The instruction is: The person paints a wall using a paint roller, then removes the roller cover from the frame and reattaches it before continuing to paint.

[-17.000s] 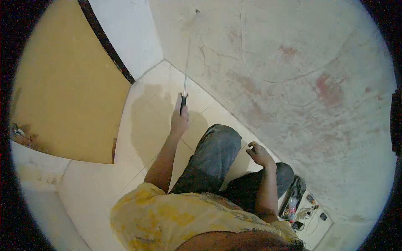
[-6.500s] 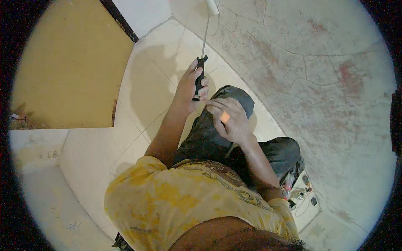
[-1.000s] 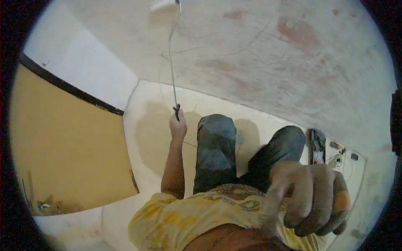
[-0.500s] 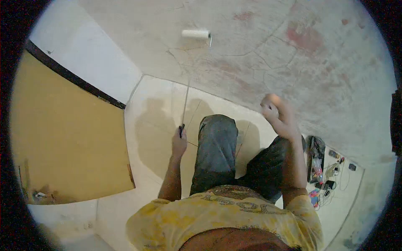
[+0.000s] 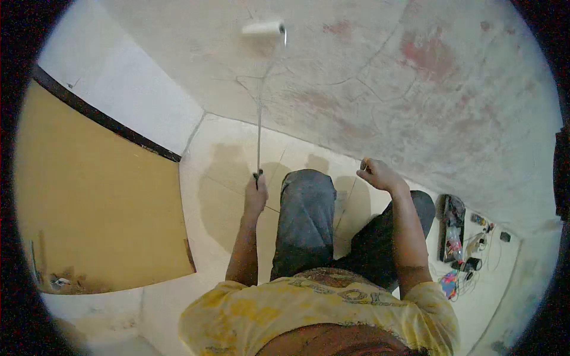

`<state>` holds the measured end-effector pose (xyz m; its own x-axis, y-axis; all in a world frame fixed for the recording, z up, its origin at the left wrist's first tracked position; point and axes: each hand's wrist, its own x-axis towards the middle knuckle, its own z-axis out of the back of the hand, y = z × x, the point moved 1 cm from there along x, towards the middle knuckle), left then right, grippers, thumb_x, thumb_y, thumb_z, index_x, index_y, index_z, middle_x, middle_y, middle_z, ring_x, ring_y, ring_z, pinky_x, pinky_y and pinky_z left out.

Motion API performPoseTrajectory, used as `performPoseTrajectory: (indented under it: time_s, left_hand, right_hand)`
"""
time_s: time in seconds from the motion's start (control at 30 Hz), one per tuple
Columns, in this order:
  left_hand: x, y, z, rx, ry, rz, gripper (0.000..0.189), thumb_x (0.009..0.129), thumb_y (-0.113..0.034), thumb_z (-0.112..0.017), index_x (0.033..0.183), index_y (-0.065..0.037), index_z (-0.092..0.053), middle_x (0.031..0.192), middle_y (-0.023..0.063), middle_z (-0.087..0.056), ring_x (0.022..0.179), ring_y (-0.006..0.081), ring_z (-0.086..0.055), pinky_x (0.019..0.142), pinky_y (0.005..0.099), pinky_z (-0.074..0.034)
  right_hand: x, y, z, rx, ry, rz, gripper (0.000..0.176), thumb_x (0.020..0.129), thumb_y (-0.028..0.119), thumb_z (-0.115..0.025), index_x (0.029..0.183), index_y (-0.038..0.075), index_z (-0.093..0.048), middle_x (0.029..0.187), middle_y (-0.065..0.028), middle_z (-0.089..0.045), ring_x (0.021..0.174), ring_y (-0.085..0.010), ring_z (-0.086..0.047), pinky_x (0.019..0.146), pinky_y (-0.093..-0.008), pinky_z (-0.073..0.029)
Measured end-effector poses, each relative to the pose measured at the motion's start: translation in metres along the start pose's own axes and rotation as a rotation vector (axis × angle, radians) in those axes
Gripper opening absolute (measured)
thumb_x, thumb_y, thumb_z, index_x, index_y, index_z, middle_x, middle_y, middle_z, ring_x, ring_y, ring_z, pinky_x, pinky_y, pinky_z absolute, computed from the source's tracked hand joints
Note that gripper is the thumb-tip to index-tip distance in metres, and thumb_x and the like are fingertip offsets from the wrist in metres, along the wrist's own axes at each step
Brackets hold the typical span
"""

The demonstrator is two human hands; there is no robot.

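My left hand (image 5: 255,199) is wrapped round the dark grip at the lower end of a long-handled paint roller (image 5: 261,29). Its thin pole runs up and away from me to a white roller cover held against or close to the patchy grey wall (image 5: 368,101); contact is not clear. My right hand (image 5: 381,175) is closed above my bent knee, in front of the wall. Its fingers are curled in, and what they hold, if anything, is too small to make out.
A tan panel with a dark edge (image 5: 107,190) stands to the left. On the light tiled floor (image 5: 231,160) at the right lie a black tray (image 5: 443,237) with a plastic bag and several cables and small devices (image 5: 473,264). A white wall (image 5: 130,77) meets the grey one.
The roller cover has moved farther up and slightly left, its pole now more upright. My right hand has come down and a little left, its fingers curling in.
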<state>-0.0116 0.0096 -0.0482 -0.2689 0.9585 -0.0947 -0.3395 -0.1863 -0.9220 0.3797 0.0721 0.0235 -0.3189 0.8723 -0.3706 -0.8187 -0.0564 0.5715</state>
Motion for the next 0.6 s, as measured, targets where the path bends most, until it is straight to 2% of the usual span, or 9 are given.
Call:
performPoseTrajectory:
  time_s: [0.03, 0.1, 0.27, 0.43, 0.5, 0.53, 0.6]
  left_hand:
    - [-0.009, 0.025, -0.001, 0.038, 0.040, 0.034, 0.039, 0.100, -0.037, -0.043, 0.095, 0.001, -0.053, 0.059, 0.0048, -0.047, 0.051, 0.0151, -0.049, 0.049, 0.0332, -0.043]
    - [-0.039, 0.039, -0.005, 0.108, 0.028, 0.053, 0.040, 0.100, -0.037, -0.043, 0.096, 0.001, -0.054, 0.060, 0.0059, -0.049, 0.051, 0.0152, -0.050, 0.049, 0.0332, -0.043]
    - [-0.056, 0.042, -0.003, 0.152, -0.043, 0.056, 0.040, 0.100, -0.038, -0.044, 0.096, 0.001, -0.055, 0.061, 0.0051, -0.051, 0.052, 0.0145, -0.052, 0.050, 0.0304, -0.044]
    - [-0.007, -0.021, -0.001, -0.066, -0.074, -0.017, 0.037, 0.100, -0.038, -0.044, 0.092, -0.003, -0.055, 0.059, -0.0012, -0.045, 0.048, 0.0088, -0.045, 0.044, 0.0259, -0.036]
    - [0.008, -0.060, -0.002, -0.269, -0.054, -0.021, 0.036, 0.101, -0.038, -0.043, 0.087, -0.006, -0.052, 0.057, -0.0029, -0.041, 0.046, 0.0070, -0.041, 0.041, 0.0255, -0.033]
    - [0.010, -0.069, -0.004, -0.376, -0.044, -0.024, 0.036, 0.101, -0.038, -0.042, 0.084, -0.007, -0.051, 0.056, -0.0038, -0.039, 0.045, 0.0061, -0.039, 0.040, 0.0253, -0.031]
    - [0.015, -0.060, -0.006, -0.374, -0.034, 0.000, 0.038, 0.102, -0.038, -0.040, 0.081, -0.008, -0.048, 0.055, -0.0042, -0.037, 0.044, 0.0061, -0.038, 0.040, 0.0256, -0.030]
  right_hand:
    - [0.001, -0.005, -0.002, -0.069, 0.002, 0.003, 0.042, 0.088, 0.036, -0.061, 0.110, 0.000, -0.059, 0.105, -0.0216, -0.066, 0.101, -0.0367, -0.062, 0.087, -0.0436, -0.049]
    - [0.001, -0.012, -0.007, -0.211, 0.004, 0.015, 0.043, 0.090, 0.036, -0.060, 0.112, -0.001, -0.058, 0.104, -0.0207, -0.066, 0.099, -0.0353, -0.063, 0.086, -0.0422, -0.049]
    - [0.002, -0.007, -0.008, -0.106, 0.018, 0.020, 0.044, 0.090, 0.035, -0.060, 0.116, 0.000, -0.057, 0.107, -0.0214, -0.065, 0.101, -0.0360, -0.062, 0.087, -0.0435, -0.048]
    - [-0.001, -0.003, -0.003, -0.110, 0.000, 0.036, 0.045, 0.089, 0.035, -0.061, 0.117, -0.001, -0.057, 0.108, -0.0220, -0.065, 0.102, -0.0360, -0.061, 0.088, -0.0428, -0.048]
    - [0.003, -0.007, -0.007, -0.134, 0.007, 0.019, 0.045, 0.089, 0.035, -0.061, 0.117, -0.001, -0.057, 0.108, -0.0222, -0.065, 0.103, -0.0361, -0.061, 0.088, -0.0424, -0.048]
    - [0.000, -0.007, -0.006, -0.134, 0.000, 0.015, 0.046, 0.089, 0.035, -0.061, 0.117, -0.001, -0.056, 0.108, -0.0222, -0.065, 0.103, -0.0361, -0.061, 0.088, -0.0422, -0.048]
    - [-0.005, -0.004, -0.005, -0.137, -0.016, 0.008, 0.046, 0.089, 0.035, -0.061, 0.117, -0.001, -0.056, 0.108, -0.0222, -0.065, 0.103, -0.0362, -0.061, 0.089, -0.0420, -0.048]
